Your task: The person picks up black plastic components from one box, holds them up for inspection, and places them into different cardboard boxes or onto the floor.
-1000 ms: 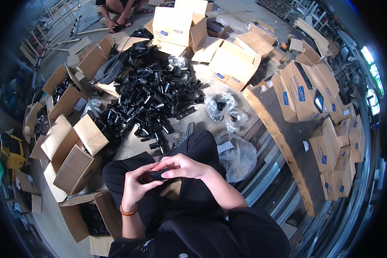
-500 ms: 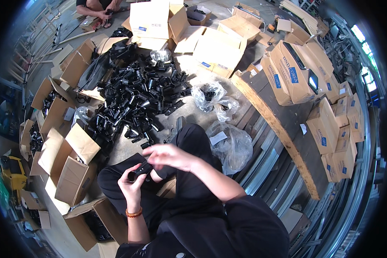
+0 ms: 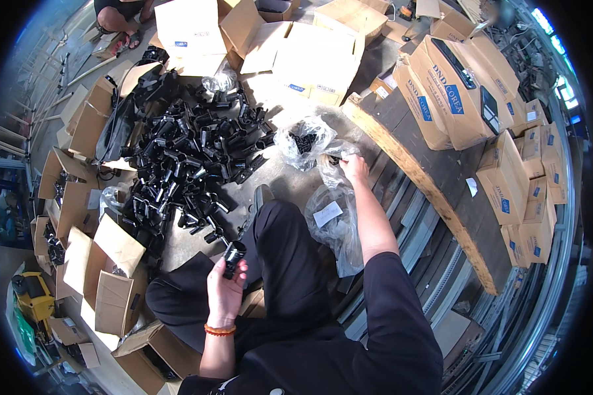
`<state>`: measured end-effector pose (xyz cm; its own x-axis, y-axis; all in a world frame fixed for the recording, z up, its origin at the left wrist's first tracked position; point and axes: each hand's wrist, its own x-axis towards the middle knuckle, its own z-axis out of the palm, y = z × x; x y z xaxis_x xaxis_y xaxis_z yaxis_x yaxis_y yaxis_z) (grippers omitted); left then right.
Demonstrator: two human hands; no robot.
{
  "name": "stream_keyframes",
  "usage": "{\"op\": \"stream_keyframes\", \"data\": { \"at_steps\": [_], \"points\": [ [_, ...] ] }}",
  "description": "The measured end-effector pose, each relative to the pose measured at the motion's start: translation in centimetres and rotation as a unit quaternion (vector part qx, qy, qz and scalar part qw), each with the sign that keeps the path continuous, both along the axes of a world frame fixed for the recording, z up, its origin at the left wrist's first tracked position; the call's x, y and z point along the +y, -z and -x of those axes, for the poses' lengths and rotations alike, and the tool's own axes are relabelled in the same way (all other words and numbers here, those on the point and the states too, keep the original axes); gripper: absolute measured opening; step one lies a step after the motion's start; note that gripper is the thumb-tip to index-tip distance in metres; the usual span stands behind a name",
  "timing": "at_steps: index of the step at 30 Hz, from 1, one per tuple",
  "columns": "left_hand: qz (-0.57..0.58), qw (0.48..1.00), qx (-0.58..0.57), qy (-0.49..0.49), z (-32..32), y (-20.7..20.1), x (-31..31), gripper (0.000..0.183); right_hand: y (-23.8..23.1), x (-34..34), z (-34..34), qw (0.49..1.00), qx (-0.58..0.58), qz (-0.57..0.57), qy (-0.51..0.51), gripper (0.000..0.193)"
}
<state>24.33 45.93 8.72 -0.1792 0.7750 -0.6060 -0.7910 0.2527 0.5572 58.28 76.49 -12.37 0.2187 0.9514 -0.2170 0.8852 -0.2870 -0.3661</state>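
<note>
My left hand [image 3: 225,289] is closed round a short black tube-like metal fitting [image 3: 233,255], its round opening tilted up, above my crossed legs. My right hand [image 3: 354,170] reaches forward to a clear plastic bag [image 3: 333,172] with small dark pieces at its mouth. Its fingers are bent together at the bag; what they pinch is too small to make out. Beside it lies another open clear bag [image 3: 304,139] holding small black parts. A large heap of similar black fittings [image 3: 184,158] spreads over the floor in front of my left knee.
Open cardboard boxes [image 3: 115,299] stand along the left, some holding black parts. A curved wooden strip [image 3: 422,191] and long metal profiles [image 3: 402,263] lie at the right, near stacked closed cartons [image 3: 441,92]. Another person [image 3: 115,16] crouches at the far left.
My right hand has left the black fitting and stretched forward and right to the clear bag. My left hand keeps the fitting, now tipped more upright. The view has shifted slightly.
</note>
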Motion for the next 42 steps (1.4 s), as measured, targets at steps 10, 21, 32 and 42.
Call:
{"op": "stream_keyframes", "data": {
  "at_steps": [10, 21, 32, 42],
  "points": [
    [0.014, 0.999, -0.029, 0.027, -2.5, -1.6, 3.2, 0.033, 2.6, 2.0, 2.1, 0.998, -0.047, 0.0, 0.037, 0.027],
    [0.008, 0.999, -0.048, -0.016, -1.4, -2.2, 2.5, 0.041, 1.9, 2.6, 3.0, 0.997, -0.067, 0.031, -0.023, 0.021],
    [-0.015, 0.989, -0.108, -0.096, 0.4, -1.6, 1.6, 0.036, 4.7, 2.2, 0.2, 0.953, 0.264, -0.105, 0.108, 0.024],
    [-0.049, 0.981, -0.154, -0.108, 0.7, -2.3, 0.5, 0.037, -11.4, -6.4, 6.9, 0.365, 0.915, -0.005, 0.172, 0.011]
  ]
}}
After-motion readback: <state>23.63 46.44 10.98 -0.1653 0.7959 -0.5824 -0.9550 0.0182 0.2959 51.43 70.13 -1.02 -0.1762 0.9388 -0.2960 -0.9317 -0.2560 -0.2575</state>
